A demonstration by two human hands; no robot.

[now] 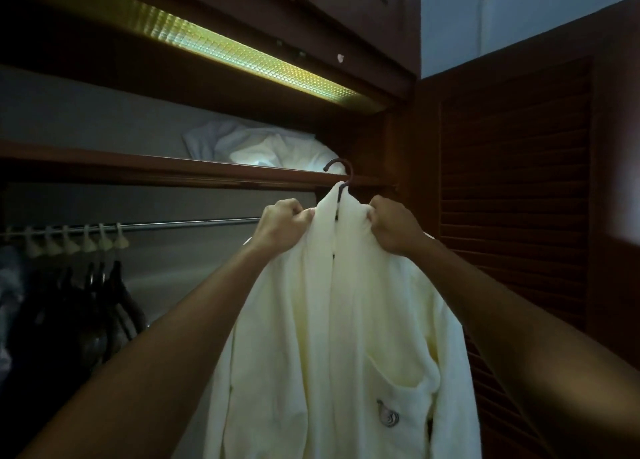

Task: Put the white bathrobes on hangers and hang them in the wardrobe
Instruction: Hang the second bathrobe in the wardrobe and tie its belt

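A white bathrobe [346, 320] hangs on a dark hanger whose hook [341, 173] rises above the collar, in front of the wardrobe shelf edge. My left hand [282, 224] grips the left side of the collar. My right hand [394, 224] grips the right side of the collar. The robe drapes straight down between my arms, with a chest pocket bearing a small emblem [388, 417]. The wardrobe rail [194, 223] runs horizontally behind my left hand. I cannot tell whether the hook rests on anything.
Several dark empty hangers [100, 278] on white clips hang at the rail's left end. White folded linen [273, 148] lies on the shelf above. A lit strip lamp [242, 51] glows overhead. A louvred wooden door [512, 199] stands at the right.
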